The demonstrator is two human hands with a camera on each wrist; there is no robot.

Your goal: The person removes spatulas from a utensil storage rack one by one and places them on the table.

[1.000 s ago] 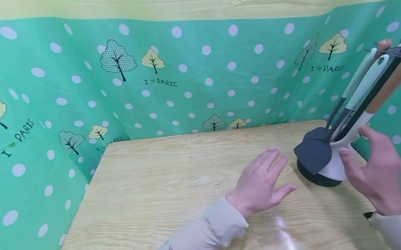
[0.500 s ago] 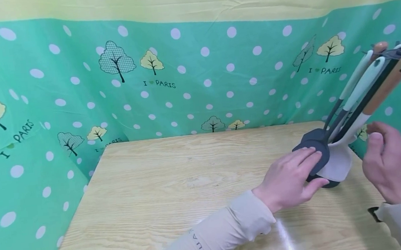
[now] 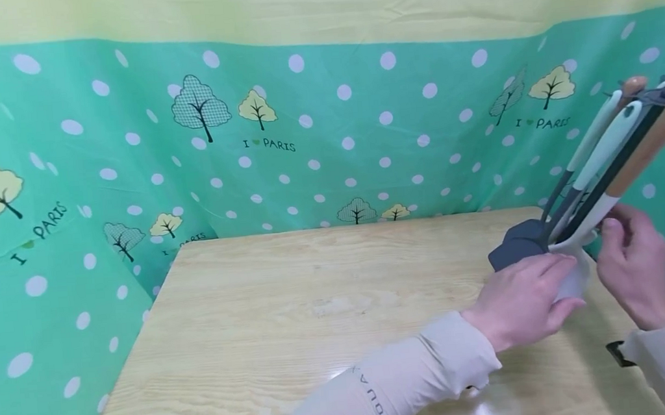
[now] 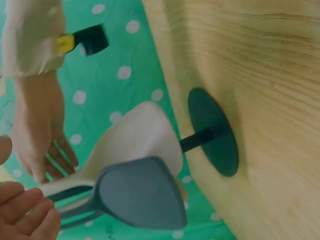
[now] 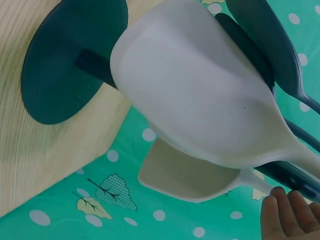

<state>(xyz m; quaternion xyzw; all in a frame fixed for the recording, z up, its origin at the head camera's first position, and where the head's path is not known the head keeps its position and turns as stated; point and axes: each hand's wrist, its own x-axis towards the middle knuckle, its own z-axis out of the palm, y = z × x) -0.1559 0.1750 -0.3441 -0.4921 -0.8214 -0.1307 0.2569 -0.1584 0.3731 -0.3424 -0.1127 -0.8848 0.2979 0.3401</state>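
Note:
A rotating utensil stand with a round dark base and a dark pole stands at the table's right side, hung with several kitchen utensils. Among them are a white turner, a dark grey turner and a smaller cream turner. Brown and pale mint handles meet at the hanger on top. My left hand reaches in front of the blades, fingers extended and overlapping the white turner in the head view. Behind the handles' lower ends, my right hand has its fingers loosely bent near the pole.
The light wood tabletop stretches left of the stand. A green dotted cloth with tree prints hangs around the back and sides. A dark strap piece sits at the right sleeve.
My left hand has moved right and up from the tabletop to the utensil blades. The right hand has drawn its fingers in and moved close behind the handles.

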